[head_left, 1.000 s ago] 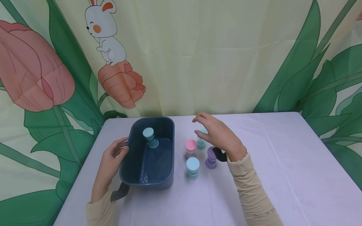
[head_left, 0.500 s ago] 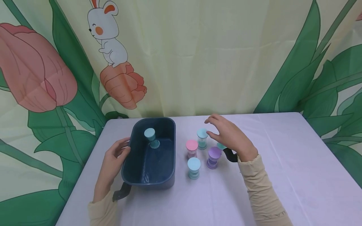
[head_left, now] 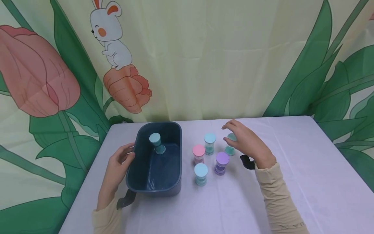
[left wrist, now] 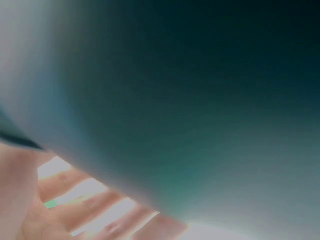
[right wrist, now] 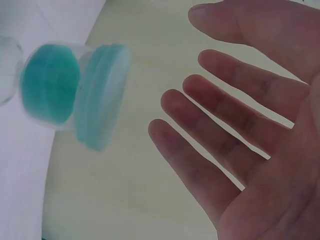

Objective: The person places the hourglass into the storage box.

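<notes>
My left hand [head_left: 118,165] rests at the left wall of a dark blue plastic bin [head_left: 179,182], its fingers along the outside; the blurred bin [left wrist: 200,100] fills most of the left wrist view. Inside the bin stands one light-blue sand timer [head_left: 155,139]. My right hand [head_left: 248,141] hovers with fingers apart beside a green sand timer [head_left: 230,150], partly covering it in the head view. In the right wrist view that timer's teal cap [right wrist: 102,97] and teal sand show, with a gap to the fingertips [right wrist: 160,130].
Left of the green timer stand several more upright sand timers: a light-blue one [head_left: 209,139] at the back, a pink one [head_left: 199,151], a purple one [head_left: 222,159] and another light-blue one [head_left: 201,170] in front. A white cloth [head_left: 306,175] covers the table; a printed curtain [head_left: 219,58] hangs behind.
My right hand has moved right, away from over the back light-blue timer to beside the green one, uncovering the timers it hid. The left hand stays at the bin.
</notes>
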Demonstrator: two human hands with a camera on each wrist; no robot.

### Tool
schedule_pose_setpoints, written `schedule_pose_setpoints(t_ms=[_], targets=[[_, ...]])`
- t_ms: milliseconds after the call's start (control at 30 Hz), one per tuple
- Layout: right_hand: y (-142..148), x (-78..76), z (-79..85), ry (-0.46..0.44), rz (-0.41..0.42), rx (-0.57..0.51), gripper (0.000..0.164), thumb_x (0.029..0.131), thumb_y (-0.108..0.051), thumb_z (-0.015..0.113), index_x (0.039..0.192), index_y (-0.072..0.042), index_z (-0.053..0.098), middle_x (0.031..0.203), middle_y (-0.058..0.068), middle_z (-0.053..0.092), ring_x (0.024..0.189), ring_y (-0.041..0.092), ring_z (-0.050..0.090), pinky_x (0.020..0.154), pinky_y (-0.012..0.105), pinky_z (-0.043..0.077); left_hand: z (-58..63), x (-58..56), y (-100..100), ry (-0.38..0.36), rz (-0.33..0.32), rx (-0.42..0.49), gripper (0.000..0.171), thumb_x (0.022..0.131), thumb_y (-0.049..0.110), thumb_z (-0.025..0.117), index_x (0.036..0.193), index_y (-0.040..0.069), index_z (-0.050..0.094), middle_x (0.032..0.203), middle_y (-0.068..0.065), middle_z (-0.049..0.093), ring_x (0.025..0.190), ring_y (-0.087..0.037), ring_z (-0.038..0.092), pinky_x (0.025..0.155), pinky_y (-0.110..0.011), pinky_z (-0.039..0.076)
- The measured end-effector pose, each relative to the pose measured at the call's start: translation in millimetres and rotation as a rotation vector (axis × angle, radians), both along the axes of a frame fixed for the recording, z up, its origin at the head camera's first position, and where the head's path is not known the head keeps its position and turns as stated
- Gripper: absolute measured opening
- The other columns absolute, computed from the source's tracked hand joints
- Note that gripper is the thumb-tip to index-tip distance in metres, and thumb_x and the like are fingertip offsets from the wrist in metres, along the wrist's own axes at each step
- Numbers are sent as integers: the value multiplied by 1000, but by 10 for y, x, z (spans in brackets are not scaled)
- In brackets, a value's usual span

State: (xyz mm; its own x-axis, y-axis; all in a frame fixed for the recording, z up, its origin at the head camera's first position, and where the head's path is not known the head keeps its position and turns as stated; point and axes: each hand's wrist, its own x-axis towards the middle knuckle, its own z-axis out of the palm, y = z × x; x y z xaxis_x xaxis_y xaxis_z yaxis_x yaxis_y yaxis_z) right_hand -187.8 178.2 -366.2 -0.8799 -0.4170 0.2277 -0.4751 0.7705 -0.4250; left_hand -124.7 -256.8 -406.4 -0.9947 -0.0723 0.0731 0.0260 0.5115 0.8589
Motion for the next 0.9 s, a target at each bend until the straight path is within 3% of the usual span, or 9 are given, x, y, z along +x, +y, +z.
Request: schedule_pose_setpoints(t_ms=[333,633,900], targets=[[122,-28,-108,12,4,-7,34,87,-6,72,118,3,63,122,19,59,115,36,55,100,50,47,-4,4,-4,19,2,-10,48,101,36,56,143,14,50,137,-12,58,123,-26,57,89,-7,41],[185,-45,-224,-59,-17,-9,39,87,-8,74,122,4,61,125,21,57,117,37,54,101,52,46,-3,2,9,8,7,-8,48,101,37,57,143,15,51,137,-11,58,125,-28,56,89,-8,42],[206,-44,-289,-41,-18,-44,37,86,-9,75,119,4,62,120,17,58,110,34,57,97,50,49,8,8,16,4,15,-23,48,101,38,56,143,15,51,138,-10,57,125,-28,57,103,-41,48]])
